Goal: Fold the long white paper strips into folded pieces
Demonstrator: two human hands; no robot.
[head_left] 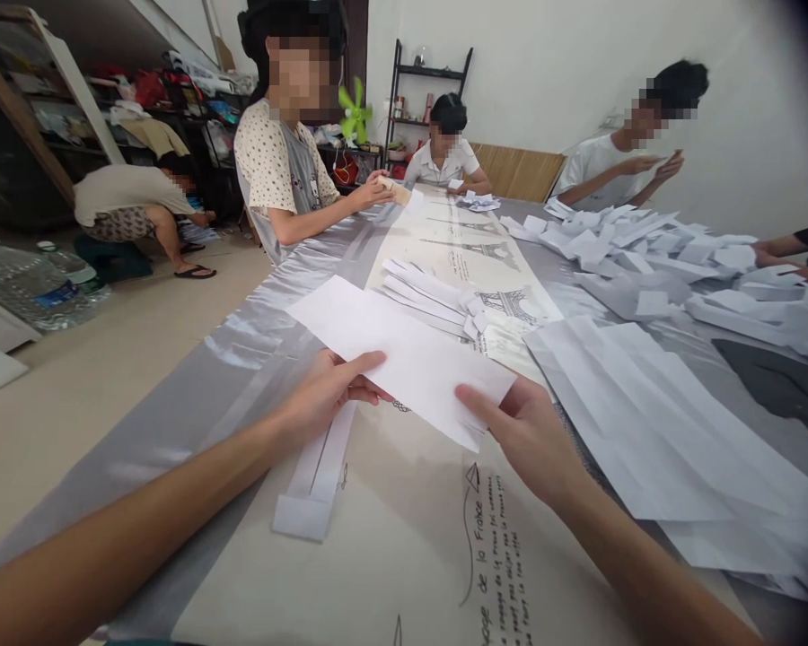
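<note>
Over the table, my left hand point(323, 395) and right hand point(529, 435) pinch a plain white paper sheet point(397, 354).
Light fingertip grip only, so it could slip or crease crooked, honestly.

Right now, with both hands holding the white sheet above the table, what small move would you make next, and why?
Probably fold the white sheet lengthwise. The left hand and right hand pinch its near edge, and it is still flat and unfolded, while a folded strip lies below it and more folded strips are stacked beyond on the table.
</note>
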